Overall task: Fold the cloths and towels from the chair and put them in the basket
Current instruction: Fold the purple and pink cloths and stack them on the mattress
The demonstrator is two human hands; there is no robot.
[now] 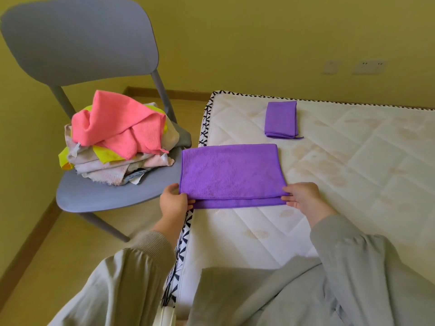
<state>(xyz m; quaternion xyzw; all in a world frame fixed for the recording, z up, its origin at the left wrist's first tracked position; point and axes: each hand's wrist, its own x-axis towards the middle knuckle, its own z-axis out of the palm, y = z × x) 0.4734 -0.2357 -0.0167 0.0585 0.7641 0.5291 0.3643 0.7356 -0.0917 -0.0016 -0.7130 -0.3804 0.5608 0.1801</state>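
Two near corners of the purple cloth (231, 172) are held, one in each of the hands. The left hand (174, 203) grips the near left corner, thumb up beside the top layer and fingers curled in at the edge. The right hand (301, 196) pinches the near right corner, thumb on top and fingertips against the lower layer. The cloth lies flat between and just beyond the hands on the mattress (364, 175), folded once, its top layer stopping a little short of the bottom layer along the near edge; its left end overhangs the mattress side. Farther beyond the right hand, well apart from it, a small folded purple cloth (281, 120) lies on the mattress. Beyond and to the left of the left hand stands the grey chair (77, 41), its seat close to the held cloth's left end, carrying a loose pile of cloths (110, 169) topped by a crumpled pink cloth (117, 124). Grey sleeves (131, 278) cover both forearms.
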